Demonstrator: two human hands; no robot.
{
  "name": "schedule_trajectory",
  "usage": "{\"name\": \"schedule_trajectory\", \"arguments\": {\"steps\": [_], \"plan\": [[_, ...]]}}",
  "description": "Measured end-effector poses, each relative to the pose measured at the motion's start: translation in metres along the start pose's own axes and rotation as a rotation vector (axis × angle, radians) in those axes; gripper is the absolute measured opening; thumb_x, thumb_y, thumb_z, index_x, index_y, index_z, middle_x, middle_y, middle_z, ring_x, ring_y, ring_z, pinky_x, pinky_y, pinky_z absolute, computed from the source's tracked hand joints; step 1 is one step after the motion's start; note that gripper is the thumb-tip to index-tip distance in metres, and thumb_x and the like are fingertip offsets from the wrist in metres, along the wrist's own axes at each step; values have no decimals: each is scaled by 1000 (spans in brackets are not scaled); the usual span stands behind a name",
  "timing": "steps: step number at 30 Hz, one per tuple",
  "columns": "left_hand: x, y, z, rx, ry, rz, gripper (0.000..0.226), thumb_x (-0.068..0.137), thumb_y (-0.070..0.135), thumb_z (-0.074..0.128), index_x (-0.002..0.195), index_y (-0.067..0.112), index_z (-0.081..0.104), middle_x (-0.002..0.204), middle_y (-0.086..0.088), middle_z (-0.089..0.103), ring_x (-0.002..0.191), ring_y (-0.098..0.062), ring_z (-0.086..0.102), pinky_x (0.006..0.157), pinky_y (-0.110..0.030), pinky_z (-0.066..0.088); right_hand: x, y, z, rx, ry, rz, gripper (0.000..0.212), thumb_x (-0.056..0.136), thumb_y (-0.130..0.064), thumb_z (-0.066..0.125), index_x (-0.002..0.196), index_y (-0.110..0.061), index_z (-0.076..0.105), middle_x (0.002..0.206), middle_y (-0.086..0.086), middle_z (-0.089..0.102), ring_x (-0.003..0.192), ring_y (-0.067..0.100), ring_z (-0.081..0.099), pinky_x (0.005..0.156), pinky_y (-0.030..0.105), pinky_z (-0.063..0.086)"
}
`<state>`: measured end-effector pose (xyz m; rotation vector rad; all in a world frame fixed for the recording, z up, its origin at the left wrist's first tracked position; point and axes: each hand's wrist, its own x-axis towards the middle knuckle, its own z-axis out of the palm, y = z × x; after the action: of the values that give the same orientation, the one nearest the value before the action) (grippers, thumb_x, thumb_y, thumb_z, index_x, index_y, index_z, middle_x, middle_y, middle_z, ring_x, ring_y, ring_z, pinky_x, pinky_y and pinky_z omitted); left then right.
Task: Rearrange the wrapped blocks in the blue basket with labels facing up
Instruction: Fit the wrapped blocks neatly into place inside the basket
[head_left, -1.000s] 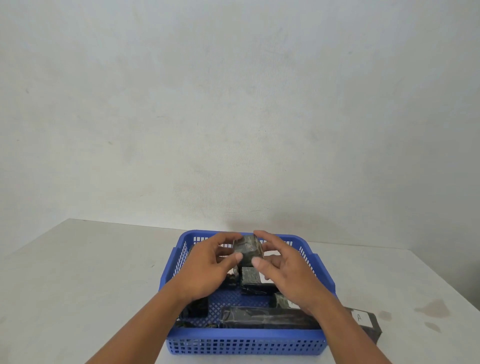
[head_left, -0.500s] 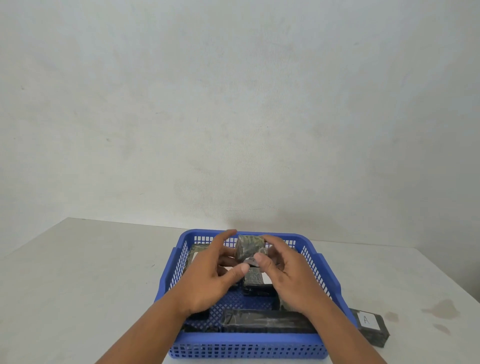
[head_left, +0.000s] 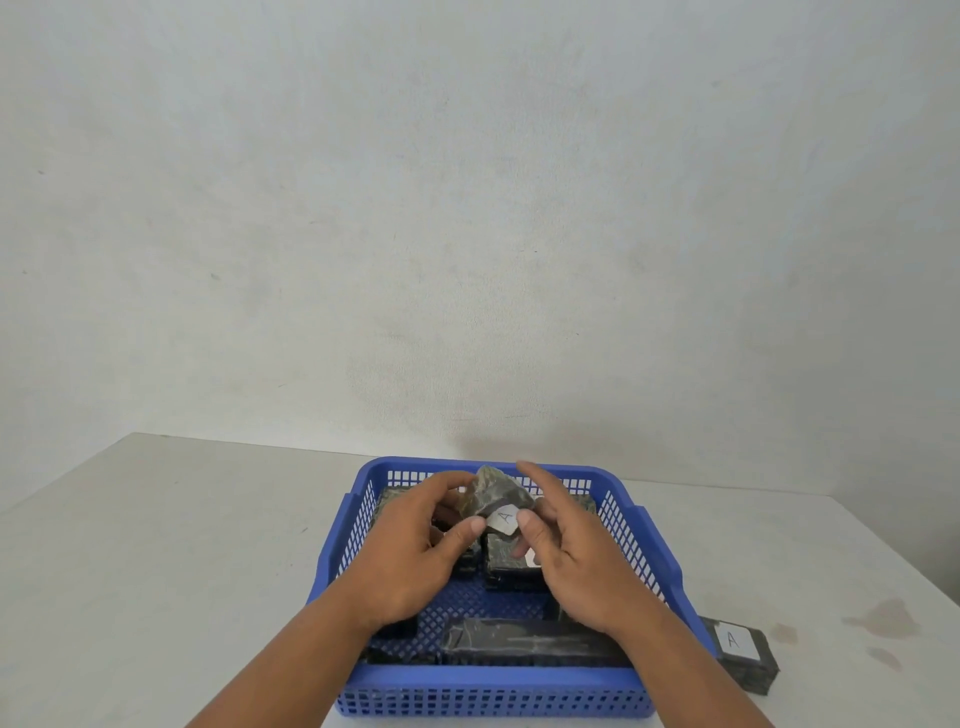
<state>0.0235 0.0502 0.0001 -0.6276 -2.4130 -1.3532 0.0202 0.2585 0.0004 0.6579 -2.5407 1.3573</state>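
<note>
A blue plastic basket (head_left: 660, 551) stands on the white table. Above its middle I hold a small dark wrapped block (head_left: 496, 496) between both hands, tilted so its white label marked A faces me. My left hand (head_left: 415, 551) grips its left side with thumb and fingers. My right hand (head_left: 566, 556) pinches its right side, thumb on the label edge. Several other dark wrapped blocks lie in the basket, among them a long one (head_left: 524, 644) along the front wall and one (head_left: 506, 566) under my hands.
Another wrapped block (head_left: 743, 649) with a white A label facing up lies on the table just right of the basket. Brown stains (head_left: 883, 618) mark the table at the right. A bare wall rises behind the table.
Both hands have turned the held block so its white A label now shows toward me. The hands stayed over the basket's middle.
</note>
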Motion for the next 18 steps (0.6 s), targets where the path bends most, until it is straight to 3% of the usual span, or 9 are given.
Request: {"name": "schedule_trajectory", "arguments": {"steps": [3, 5, 10, 14, 16, 18], "plan": [[1, 1, -1, 8, 8, -19, 44, 93, 51, 51, 130, 29, 58, 99, 14, 66, 91, -6, 64, 78, -34, 55, 1, -1, -1, 7, 45, -16, 42, 99, -32, 55, 140, -41, 47, 100, -11, 70, 91, 7, 66, 79, 28, 56], [3, 1, -1, 71, 34, -8, 48, 93, 56, 43, 129, 29, 61, 96, 6, 62, 91, -7, 60, 80, -35, 52, 1, -2, -1, -39, 83, -49, 42, 93, -32, 65, 133, -38, 54, 110, -14, 64, 98, 5, 62, 79, 32, 55], [4, 1, -2, 156, 19, -33, 51, 94, 57, 31, 117, 29, 67, 87, 1, 58, 86, -9, 54, 81, -37, 46, 3, -6, -5, -49, 2, -185, 65, 78, -24, 80, 134, -42, 51, 134, -22, 50, 119, 7, 54, 84, 22, 53], [4, 3, -1, 98, 54, -63, 39, 100, 50, 34, 115, 32, 65, 102, 8, 65, 94, -6, 56, 89, -33, 47, 11, -9, -3, -230, -49, -192, 53, 79, -28, 79, 127, -37, 59, 122, -22, 57, 104, -2, 56, 78, 15, 48], [5, 4, 0, 59, 169, -137, 34, 102, 42, 37, 128, 32, 58, 113, 13, 61, 104, -2, 54, 94, -29, 43, 16, -12, -1, -329, -95, -108, 50, 80, -38, 76, 127, -35, 58, 114, -17, 60, 97, -4, 55, 82, 17, 45], [8, 8, -2, 10, 327, -205, 34, 102, 33, 40, 132, 30, 55, 101, 10, 65, 91, 2, 59, 82, -25, 44, 21, -17, 1, -395, -204, -52, 51, 81, -43, 75, 128, -30, 59, 117, -11, 63, 101, 2, 57, 89, 24, 47]]}}
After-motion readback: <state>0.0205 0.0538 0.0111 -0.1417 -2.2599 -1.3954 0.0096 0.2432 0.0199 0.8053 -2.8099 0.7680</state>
